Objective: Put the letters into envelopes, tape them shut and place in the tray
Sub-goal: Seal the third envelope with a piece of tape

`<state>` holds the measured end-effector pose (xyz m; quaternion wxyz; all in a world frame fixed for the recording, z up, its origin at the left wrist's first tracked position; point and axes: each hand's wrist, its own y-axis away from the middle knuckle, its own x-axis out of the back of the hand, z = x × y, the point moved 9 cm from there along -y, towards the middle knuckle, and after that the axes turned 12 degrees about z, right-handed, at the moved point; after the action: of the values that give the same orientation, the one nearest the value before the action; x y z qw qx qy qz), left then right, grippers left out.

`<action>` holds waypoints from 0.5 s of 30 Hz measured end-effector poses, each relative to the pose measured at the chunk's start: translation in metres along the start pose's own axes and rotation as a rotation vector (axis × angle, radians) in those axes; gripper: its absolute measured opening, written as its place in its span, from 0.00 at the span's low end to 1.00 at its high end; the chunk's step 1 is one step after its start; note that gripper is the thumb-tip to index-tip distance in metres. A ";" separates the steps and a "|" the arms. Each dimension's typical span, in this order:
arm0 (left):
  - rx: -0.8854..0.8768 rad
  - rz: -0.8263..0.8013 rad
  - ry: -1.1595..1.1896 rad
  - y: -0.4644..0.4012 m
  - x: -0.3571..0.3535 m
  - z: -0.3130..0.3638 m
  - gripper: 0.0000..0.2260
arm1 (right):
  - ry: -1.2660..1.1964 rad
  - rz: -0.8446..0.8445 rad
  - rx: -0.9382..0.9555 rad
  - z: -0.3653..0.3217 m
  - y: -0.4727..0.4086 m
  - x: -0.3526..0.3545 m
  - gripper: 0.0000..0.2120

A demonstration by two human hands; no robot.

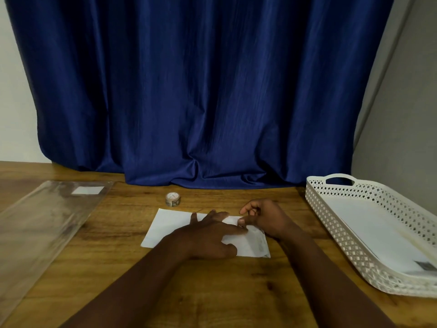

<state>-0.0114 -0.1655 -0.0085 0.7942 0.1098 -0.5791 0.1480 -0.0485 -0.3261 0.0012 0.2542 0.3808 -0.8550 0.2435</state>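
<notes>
1. I take the white envelope [165, 227] as my landmark; it lies flat on the wooden bench [118, 268], in the middle of my view.
2. My left hand [208, 235] lies palm down on the envelope with the fingers spread flat, pressing the paper to the bench. Its grip is wide and closes on nothing.
3. My right hand [262, 220] sits at the envelope's right end, touching it. The thumb and forefinger are curled close together in a narrow grip at the envelope's far right edge. Whether a bit of tape or paper is caught between them I cannot tell.
4. The right end of the envelope looks creased or folded, with a faint grey printed patch near its right edge.
5. A small roll of tape [173, 199] stands on the bench just beyond the envelope, near its far left corner and apart from both hands.
6. Well to the right of the envelope rests a white perforated tray [331, 223] with a handle cutout in its far wall. White envelopes [369, 223] lie flat inside it, one showing a dark printed patch at its near end.
7. To the left of the envelope lies a clear plastic sleeve [42, 230] with a white label near its far end.
8. Beyond the envelope a dark blue curtain [201, 91] hangs down to the back of the bench.
</notes>
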 end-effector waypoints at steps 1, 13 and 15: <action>-0.003 -0.002 0.001 0.000 0.000 0.001 0.28 | 0.002 0.004 -0.001 0.000 0.000 0.000 0.11; 0.012 0.055 0.045 -0.003 -0.004 -0.005 0.30 | -0.013 -0.001 0.000 -0.004 0.004 0.000 0.12; 0.008 0.052 0.064 -0.003 -0.003 -0.004 0.28 | -0.008 0.002 -0.015 -0.003 0.003 -0.001 0.13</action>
<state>-0.0073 -0.1670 -0.0122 0.8078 0.0931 -0.5553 0.1744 -0.0494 -0.3214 0.0022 0.2535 0.3789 -0.8583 0.2356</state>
